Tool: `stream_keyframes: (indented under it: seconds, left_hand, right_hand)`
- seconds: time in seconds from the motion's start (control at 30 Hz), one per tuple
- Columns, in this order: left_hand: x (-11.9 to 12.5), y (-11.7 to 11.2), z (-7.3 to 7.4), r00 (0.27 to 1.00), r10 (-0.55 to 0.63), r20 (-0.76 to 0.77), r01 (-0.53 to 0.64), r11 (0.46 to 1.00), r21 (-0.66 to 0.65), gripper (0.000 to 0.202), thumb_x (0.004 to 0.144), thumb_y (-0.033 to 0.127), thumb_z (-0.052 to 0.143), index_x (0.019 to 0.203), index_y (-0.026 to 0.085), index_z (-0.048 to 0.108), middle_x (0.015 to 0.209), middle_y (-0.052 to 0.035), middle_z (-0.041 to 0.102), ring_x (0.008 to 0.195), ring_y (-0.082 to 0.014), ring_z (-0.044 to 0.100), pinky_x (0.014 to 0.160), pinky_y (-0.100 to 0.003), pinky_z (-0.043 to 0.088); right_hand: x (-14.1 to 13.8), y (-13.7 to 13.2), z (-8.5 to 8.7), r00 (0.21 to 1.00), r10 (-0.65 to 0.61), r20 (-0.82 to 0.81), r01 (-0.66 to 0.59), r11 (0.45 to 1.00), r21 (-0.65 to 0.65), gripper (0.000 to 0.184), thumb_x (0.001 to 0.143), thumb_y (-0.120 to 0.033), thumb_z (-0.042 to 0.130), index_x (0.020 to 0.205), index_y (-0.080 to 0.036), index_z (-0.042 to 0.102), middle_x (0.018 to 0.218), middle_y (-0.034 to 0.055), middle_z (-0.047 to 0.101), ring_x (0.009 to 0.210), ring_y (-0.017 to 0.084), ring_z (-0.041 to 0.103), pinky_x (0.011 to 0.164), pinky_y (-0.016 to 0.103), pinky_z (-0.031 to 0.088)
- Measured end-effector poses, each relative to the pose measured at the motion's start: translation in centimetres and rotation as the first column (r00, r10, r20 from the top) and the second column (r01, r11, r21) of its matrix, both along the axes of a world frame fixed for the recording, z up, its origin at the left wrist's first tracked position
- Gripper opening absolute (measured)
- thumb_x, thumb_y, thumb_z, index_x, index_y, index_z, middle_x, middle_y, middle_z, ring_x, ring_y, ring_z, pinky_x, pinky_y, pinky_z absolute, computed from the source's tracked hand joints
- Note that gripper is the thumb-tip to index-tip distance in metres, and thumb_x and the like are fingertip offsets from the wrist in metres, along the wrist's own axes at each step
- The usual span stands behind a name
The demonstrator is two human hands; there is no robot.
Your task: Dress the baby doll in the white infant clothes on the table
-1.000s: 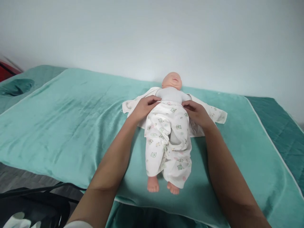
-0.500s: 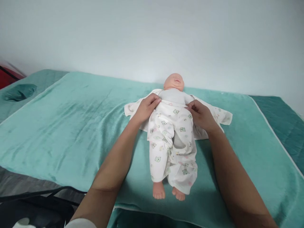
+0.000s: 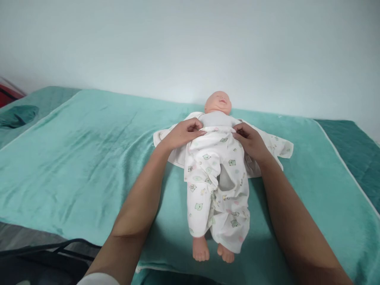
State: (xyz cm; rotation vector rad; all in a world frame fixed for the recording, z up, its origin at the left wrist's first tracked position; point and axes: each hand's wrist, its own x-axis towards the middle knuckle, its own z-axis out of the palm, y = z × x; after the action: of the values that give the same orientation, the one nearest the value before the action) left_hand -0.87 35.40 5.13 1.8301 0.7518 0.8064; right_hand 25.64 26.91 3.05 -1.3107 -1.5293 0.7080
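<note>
A baby doll [image 3: 218,103] lies on its back, head toward the wall and bare feet toward me. White baby pants [image 3: 218,158] with small green animal prints cover its legs up to the torso. At the waistband's left side, my left hand [image 3: 187,132] pinches the fabric between thumb and fingers. My right hand [image 3: 249,140] grips the waistband on the opposite side, fingers curled. Under the doll a matching white jacket [image 3: 280,146] is spread, its sleeves stretched to both sides. The doll's arms are mostly hidden behind my hands.
A light green cloth [image 3: 74,158] covers the bed, over a darker green cover [image 3: 350,146]. The pale wall [image 3: 190,47] rises right behind the doll's head. A black object with a curved bar [image 3: 47,247] stands at lower left, and something red [image 3: 8,95] at far left.
Both hands stay at the waistband; my left thumb has shifted inward along it. The pants' fabric has bunched differently, widening the gap at the crotch. The view has shifted slightly.
</note>
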Motion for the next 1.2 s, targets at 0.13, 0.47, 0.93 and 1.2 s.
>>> stream_keyframes:
  seconds: [0.13, 0.47, 0.93, 1.2]
  left_hand:
    - [0.1, -0.2, -0.2, 0.999, 0.031, 0.020, -0.032, 0.999, 0.022, 0.029, 0.086, 0.050, 0.072, 0.080, 0.022, 0.065, 0.078, -0.0012, 0.059, 0.072, -0.0162, 0.051, 0.066, -0.029, 0.040]
    - [1.9, 2.0, -2.4, 0.958, 0.263, 0.115, -0.267, 0.964, 0.016, 0.023, 0.089, 0.041, 0.071, 0.079, 0.023, 0.061, 0.072, 0.0011, 0.053, 0.074, -0.0182, 0.049, 0.075, -0.029, 0.040]
    - [3.2, 2.8, -3.5, 0.929, 0.370, 0.014, -0.348, 0.861, 0.370, 0.023, 0.096, 0.041, 0.061, 0.082, 0.023, 0.058, 0.082, -0.0046, 0.060, 0.092, -0.0250, 0.055, 0.089, -0.035, 0.041]
    - [2.7, 3.5, -3.1, 0.934, 0.341, -0.109, -0.282, 0.888, 0.362, 0.015, 0.099, 0.031, 0.053, 0.086, 0.023, 0.052, 0.093, -0.0025, 0.065, 0.088, -0.0191, 0.058, 0.082, -0.032, 0.043]
  right_hand:
    - [-0.1, 0.0, 0.3, 0.997, -0.012, 0.072, -0.001, 0.985, 0.175, 0.034, 0.086, -0.053, 0.074, 0.080, -0.025, 0.056, 0.096, 0.0029, 0.058, 0.089, 0.021, 0.055, 0.082, 0.036, 0.045]
    - [-1.0, 2.1, 0.0, 0.969, -0.227, 0.096, 0.219, 0.972, 0.090, 0.035, 0.088, -0.054, 0.068, 0.076, -0.025, 0.053, 0.071, -0.0022, 0.048, 0.069, 0.017, 0.044, 0.069, 0.032, 0.040]
    - [-0.9, 4.9, 0.2, 0.928, -0.207, 0.311, 0.140, 0.965, 0.223, 0.037, 0.096, -0.056, 0.058, 0.078, -0.025, 0.050, 0.077, 0.0016, 0.052, 0.080, 0.021, 0.052, 0.082, 0.039, 0.043]
    - [-0.2, 6.2, -1.1, 0.944, -0.147, 0.295, 0.057, 0.955, 0.292, 0.040, 0.098, -0.061, 0.052, 0.081, -0.025, 0.052, 0.096, 0.0043, 0.061, 0.101, 0.024, 0.058, 0.096, 0.043, 0.043]
